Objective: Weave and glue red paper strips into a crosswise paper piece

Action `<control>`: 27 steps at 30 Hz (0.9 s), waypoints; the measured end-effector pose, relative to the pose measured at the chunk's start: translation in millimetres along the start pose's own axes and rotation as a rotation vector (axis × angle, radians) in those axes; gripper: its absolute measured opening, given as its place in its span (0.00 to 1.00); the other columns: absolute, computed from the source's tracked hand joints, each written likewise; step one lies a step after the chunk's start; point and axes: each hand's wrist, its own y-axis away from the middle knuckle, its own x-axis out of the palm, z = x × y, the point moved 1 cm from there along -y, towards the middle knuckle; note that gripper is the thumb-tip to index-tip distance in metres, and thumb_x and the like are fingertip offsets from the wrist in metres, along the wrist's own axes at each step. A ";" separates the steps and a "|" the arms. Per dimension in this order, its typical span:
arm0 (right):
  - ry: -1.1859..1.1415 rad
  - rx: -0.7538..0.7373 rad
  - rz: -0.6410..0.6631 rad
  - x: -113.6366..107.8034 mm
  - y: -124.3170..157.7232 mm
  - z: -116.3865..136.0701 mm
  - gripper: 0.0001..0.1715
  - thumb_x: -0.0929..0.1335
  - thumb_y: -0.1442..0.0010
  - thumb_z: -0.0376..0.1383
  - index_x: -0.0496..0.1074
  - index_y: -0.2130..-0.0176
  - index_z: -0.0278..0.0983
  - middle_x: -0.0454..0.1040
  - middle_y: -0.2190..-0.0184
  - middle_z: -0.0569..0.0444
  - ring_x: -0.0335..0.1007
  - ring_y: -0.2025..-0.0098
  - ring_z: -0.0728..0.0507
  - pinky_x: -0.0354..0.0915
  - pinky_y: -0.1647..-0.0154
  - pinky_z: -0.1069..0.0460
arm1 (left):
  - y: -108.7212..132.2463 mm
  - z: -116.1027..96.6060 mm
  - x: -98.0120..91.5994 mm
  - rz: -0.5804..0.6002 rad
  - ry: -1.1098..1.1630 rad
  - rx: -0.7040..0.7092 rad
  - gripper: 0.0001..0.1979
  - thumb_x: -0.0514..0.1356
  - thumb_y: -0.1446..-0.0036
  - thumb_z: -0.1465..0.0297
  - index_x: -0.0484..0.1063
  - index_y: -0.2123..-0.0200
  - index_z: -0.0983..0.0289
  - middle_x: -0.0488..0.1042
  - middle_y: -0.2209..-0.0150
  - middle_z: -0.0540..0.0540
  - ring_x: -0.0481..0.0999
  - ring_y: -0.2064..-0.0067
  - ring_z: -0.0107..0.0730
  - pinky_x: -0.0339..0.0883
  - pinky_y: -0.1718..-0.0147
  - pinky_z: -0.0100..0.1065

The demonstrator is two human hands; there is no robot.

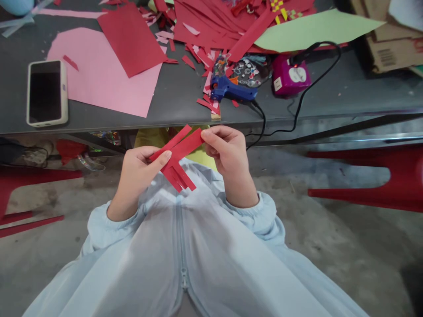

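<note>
Several red paper strips [180,152] cross one another in front of my body, below the table's front edge. My left hand [142,169] pinches them at their left side, its thumb lying on top where they overlap. Between the thumb and fingers of my right hand [229,149] is the upper right end of one strip. Other strip ends hang down from the crossing, spread slightly apart. The undersides of the strips and most of my left fingers are hidden.
On the dark table [185,101] lie a phone [46,93], pink paper [115,92], a red sheet [132,39], scraps, a blue glue gun [233,88] and a purple plug adapter [291,77] with a black cable. Cardboard [386,48] sits at right. Red stools [401,176] flank me.
</note>
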 end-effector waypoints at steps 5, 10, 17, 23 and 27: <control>0.057 -0.064 -0.083 -7.0 -2.7 6.4 0.23 0.82 0.60 0.51 0.77 0.76 0.38 0.66 0.85 0.63 0.50 0.83 0.57 0.45 0.83 0.56 | 0.2 6.4 -3.0 -0.007 0.019 -0.003 0.10 0.69 0.46 0.62 0.82 0.74 0.61 0.79 0.76 0.52 0.73 0.75 0.28 0.67 0.76 0.29; 0.080 -0.150 -0.094 -10.1 -0.7 15.2 0.25 0.81 0.59 0.54 0.75 0.75 0.39 0.69 0.82 0.62 0.52 0.83 0.57 0.46 0.84 0.56 | 0.4 9.4 -4.5 -0.036 0.002 0.003 0.11 0.68 0.45 0.62 0.82 0.74 0.62 0.79 0.76 0.51 0.73 0.74 0.27 0.66 0.75 0.29; 0.081 -0.047 0.217 -6.7 18.2 30.0 0.22 0.76 0.45 0.52 0.70 0.70 0.40 0.79 0.71 0.56 0.60 0.84 0.55 0.51 0.87 0.56 | -0.3 12.0 -3.1 -0.059 0.045 -0.017 0.10 0.69 0.45 0.61 0.83 0.72 0.61 0.80 0.74 0.51 0.74 0.73 0.29 0.67 0.74 0.29; 0.082 0.029 0.357 -4.3 24.7 31.0 0.19 0.76 0.43 0.49 0.71 0.70 0.39 0.72 0.81 0.60 0.60 0.86 0.55 0.54 0.87 0.57 | -1.5 13.0 -3.4 -0.057 0.102 -0.057 0.09 0.69 0.45 0.62 0.84 0.70 0.61 0.83 0.70 0.53 0.78 0.70 0.32 0.71 0.70 0.31; 0.219 0.055 0.283 -3.4 16.5 24.8 0.20 0.78 0.47 0.49 0.72 0.70 0.37 0.67 0.84 0.63 0.58 0.85 0.55 0.54 0.84 0.57 | -2.4 11.0 -1.8 -0.077 0.154 -0.046 0.07 0.69 0.45 0.63 0.85 0.70 0.60 0.83 0.70 0.53 0.78 0.70 0.32 0.72 0.69 0.31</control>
